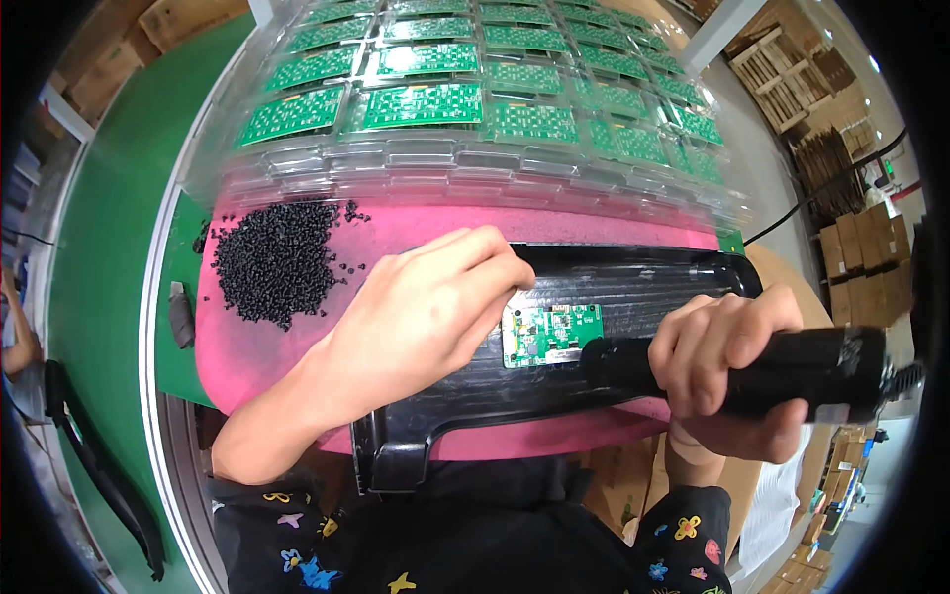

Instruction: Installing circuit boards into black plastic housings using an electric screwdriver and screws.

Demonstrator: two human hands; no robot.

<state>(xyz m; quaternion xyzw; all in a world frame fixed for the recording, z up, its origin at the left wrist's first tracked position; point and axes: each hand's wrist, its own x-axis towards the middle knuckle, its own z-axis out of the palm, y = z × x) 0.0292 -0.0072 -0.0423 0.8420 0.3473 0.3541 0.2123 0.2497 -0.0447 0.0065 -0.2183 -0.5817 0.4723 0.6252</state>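
A green circuit board [534, 337] lies in a long black plastic housing [475, 401] in front of me. My right hand [727, 361] is wrapped round a black electric screwdriver [821, 366], held nearly level. The screwdriver's front end reaches the board's lower right corner and hides it. My left hand [426, 297] is closed at the board's upper left edge, fingertips pinched together low over the housing. Whatever those fingertips hold, if anything, is hidden. Small black screws [277, 262] lie in a heap left of my left hand.
Stacked clear plastic trays [416, 158] with several green circuit boards stand behind the pink mat [237, 371]. A dark grey roll-like piece [181, 315] lies left of the mat. Another long black part [104, 475] rests on the green surface at far left. Cardboard boxes [871, 257] are piled at right.
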